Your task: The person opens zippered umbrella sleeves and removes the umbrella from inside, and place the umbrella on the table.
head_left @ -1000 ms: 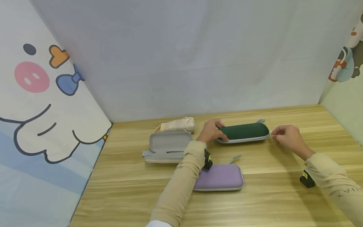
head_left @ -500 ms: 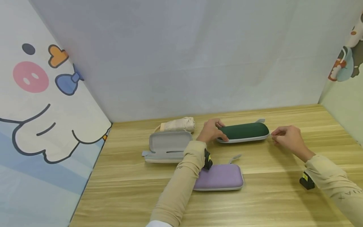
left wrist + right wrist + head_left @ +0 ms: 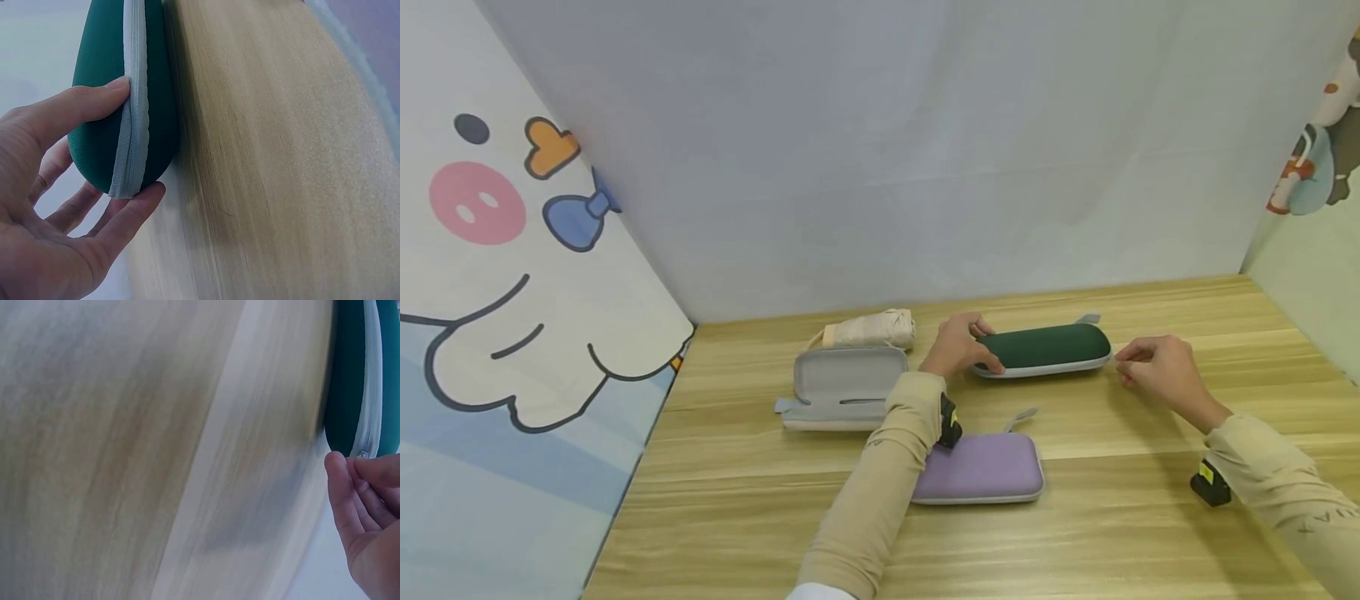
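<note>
A dark green zippered case (image 3: 1048,346) with a pale grey zipper band lies toward the back of the table. My left hand (image 3: 958,346) holds its left end; in the left wrist view the thumb presses on the zipper band (image 3: 132,131) and other fingers curve round the rounded end. At the opposite end, my right hand (image 3: 1168,375) pinches the zipper pull between thumb and finger, close to the metal slider (image 3: 363,454). Those fingertips mostly hide the pull. The zipper looks closed along the parts that show.
A purple zippered case (image 3: 981,469) lies nearer, partly under my left forearm. An open grey case (image 3: 850,379) stands left of that arm, with a beige rolled cloth-like bundle (image 3: 872,329) behind it. A pale wall (image 3: 925,167) rises behind the table (image 3: 737,483).
My right hand has come down very slightly toward me, still pinching the pull. The left hand and the green case have hardly moved.
</note>
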Motion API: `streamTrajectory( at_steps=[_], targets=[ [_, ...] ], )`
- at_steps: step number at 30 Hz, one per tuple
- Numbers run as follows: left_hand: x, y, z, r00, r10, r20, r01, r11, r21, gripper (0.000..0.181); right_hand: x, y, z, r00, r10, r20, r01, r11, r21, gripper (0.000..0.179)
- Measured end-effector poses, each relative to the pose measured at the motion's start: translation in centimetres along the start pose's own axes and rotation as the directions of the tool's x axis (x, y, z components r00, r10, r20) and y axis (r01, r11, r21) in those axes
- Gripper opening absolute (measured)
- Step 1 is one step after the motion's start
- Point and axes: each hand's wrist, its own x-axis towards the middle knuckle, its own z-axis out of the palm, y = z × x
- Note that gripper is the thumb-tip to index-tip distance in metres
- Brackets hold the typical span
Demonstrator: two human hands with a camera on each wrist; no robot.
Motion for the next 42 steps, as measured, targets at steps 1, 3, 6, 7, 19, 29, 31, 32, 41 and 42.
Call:
streamTrajectory(
  at_steps=[1, 3, 6, 7, 19, 29, 31, 32, 41, 42],
  targets=[
    [0.0, 0.0, 0.0, 1.000, 0.003, 0.000, -0.003, 1.000, -0.005, 0.043, 0.0, 0.0, 0.0, 1.000, 0.005, 0.001, -0.005, 1.000, -0.001, 0.006],
    [0.0, 0.0, 0.1, 1.000, 0.007, 0.002, -0.007, 1.000, -0.010, 0.043, -0.1, 0.0, 0.1, 1.000, 0.017, 0.002, -0.017, 1.000, -0.001, 0.007],
    [-0.1, 0.0, 0.1, 1.000, 0.005, 0.003, -0.005, 1.000, -0.014, 0.043, -0.3, -0.1, 0.1, 1.000, 0.028, 0.001, -0.028, 1.000, -0.001, 0.007],
    [-0.1, -0.1, 0.1, 1.000, 0.003, 0.003, -0.003, 1.000, -0.012, 0.043, -0.4, -0.2, 0.1, 1.000, 0.030, 0.000, -0.030, 1.000, 0.000, 0.007],
    [0.2, 0.1, -0.1, 1.000, 0.000, 0.000, 0.000, 1.000, -0.001, 0.043, -0.4, -0.8, 0.4, 0.999, 0.042, -0.008, -0.041, 0.998, 0.039, 0.006],
    [0.3, 0.0, 0.0, 1.000, -0.008, 0.001, 0.008, 1.000, -0.003, 0.042, -0.8, -1.2, 0.7, 0.999, 0.047, -0.027, -0.047, 0.999, 0.023, 0.006],
    [0.2, 0.1, 0.0, 1.000, -0.008, -0.001, 0.008, 1.000, -0.005, 0.042, -0.9, -1.3, 0.7, 0.998, 0.047, -0.035, -0.047, 0.999, 0.026, 0.006],
    [0.2, 0.1, 0.0, 1.000, -0.008, 0.000, 0.008, 1.000, -0.006, 0.043, -1.0, -1.3, 0.7, 0.998, 0.046, -0.038, -0.045, 0.999, 0.027, 0.006],
    [0.3, -0.1, 0.1, 1.000, 0.000, -0.001, 0.000, 1.000, -0.010, 0.043, -1.2, -1.3, 1.2, 0.998, 0.007, -0.056, -0.005, 0.999, 0.035, 0.006],
    [0.3, -0.1, 0.2, 1.000, 0.000, -0.001, 0.000, 1.000, -0.007, 0.043, -1.2, -1.3, 1.2, 0.998, 0.004, -0.058, -0.002, 0.999, 0.038, 0.005]
  ],
)
